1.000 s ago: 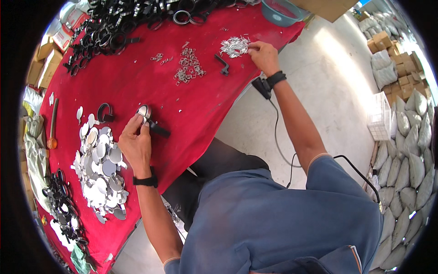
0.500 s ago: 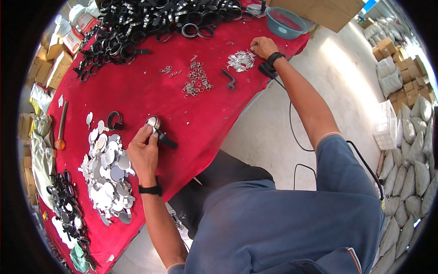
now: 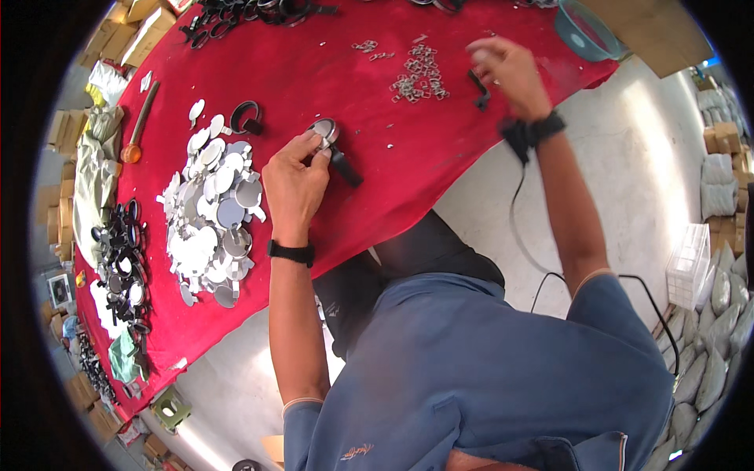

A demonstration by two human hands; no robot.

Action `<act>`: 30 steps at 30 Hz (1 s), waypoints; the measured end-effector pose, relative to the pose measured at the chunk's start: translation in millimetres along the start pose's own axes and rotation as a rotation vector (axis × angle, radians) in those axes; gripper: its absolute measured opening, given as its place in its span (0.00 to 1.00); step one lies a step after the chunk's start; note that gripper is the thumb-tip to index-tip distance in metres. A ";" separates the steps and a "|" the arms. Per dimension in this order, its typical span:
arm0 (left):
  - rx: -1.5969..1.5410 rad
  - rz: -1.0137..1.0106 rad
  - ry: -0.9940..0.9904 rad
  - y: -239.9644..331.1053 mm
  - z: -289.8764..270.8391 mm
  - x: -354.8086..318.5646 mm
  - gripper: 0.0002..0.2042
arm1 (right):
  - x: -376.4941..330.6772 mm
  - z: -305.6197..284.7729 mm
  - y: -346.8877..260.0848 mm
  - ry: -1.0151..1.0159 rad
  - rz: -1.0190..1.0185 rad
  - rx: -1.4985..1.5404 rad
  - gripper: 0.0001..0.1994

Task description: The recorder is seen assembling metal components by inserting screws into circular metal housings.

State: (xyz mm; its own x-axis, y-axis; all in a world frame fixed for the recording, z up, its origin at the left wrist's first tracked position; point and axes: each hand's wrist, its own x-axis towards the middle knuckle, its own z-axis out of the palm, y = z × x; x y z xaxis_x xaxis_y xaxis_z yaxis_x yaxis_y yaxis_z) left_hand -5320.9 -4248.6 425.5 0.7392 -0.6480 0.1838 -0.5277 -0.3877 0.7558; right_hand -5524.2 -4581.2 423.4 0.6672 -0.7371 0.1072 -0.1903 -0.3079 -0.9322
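My left hand point(image 3: 297, 177) pinches a black strap ring point(image 3: 323, 127) between thumb and fingers. A silver disc face shows in the ring, and its black tail point(image 3: 345, 166) points down to the right over the red cloth. My right hand point(image 3: 509, 74) is raised near the right table edge, smeared by motion. Its fingers are curled in together, and anything between them is too blurred to make out. Below its fingers lies a black bent handle-like piece point(image 3: 479, 93). Left of it are small metal buckles point(image 3: 422, 77). Beside my left hand is a heap of silver discs with tabs point(image 3: 212, 208).
Another black ring point(image 3: 246, 118) lies above the discs. A wooden-handled tool point(image 3: 141, 122) is at the left. More black rings fill the far edge point(image 3: 267, 9) and left side point(image 3: 124, 267). A teal basin point(image 3: 585, 31) stands at the far right. A cable point(image 3: 514, 212) hangs beside my right arm.
My right hand has left the pile of small silver pins and moved back toward me. My left hand keeps its hold on the strap ring. The view has shifted, pushing the far items upward.
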 end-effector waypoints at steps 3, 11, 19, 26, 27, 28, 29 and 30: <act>0.013 -0.023 -0.034 -1.1 2.0 2.6 0.16 | -67.5 93.8 -27.8 -0.312 0.162 0.523 0.13; -0.006 -0.088 -0.088 1.8 0.6 3.4 0.17 | -90.3 199.6 -40.7 -0.230 0.430 0.645 0.10; 0.083 0.030 -0.009 4.1 4.2 1.4 0.16 | -87.9 213.9 -47.5 -0.165 0.429 0.619 0.10; 0.067 -0.068 -0.064 11.3 3.6 3.8 0.17 | -85.7 214.6 -45.3 -0.144 0.396 0.594 0.10; 0.068 -0.070 -0.065 9.6 4.2 3.1 0.17 | -85.5 216.8 -42.0 -0.145 0.399 0.595 0.10; 0.080 -0.017 -0.034 5.9 5.5 2.8 0.16 | -85.2 220.0 -39.1 -0.103 0.395 0.614 0.09; 0.091 0.037 -0.002 2.8 6.9 2.2 0.15 | -85.8 221.7 -35.9 -0.061 0.391 0.634 0.08; 0.094 0.033 0.000 -0.5 7.1 1.3 0.15 | -87.3 219.5 -40.7 -0.066 0.392 0.636 0.08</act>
State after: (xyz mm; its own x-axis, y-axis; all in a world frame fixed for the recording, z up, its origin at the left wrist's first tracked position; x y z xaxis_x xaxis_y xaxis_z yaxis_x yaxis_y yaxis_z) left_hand -5322.6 -4253.9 420.9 0.7207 -0.6613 0.2081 -0.5889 -0.4255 0.6872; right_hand -5416.6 -4372.3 376.1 0.6817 -0.6776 -0.2758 0.0166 0.3913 -0.9201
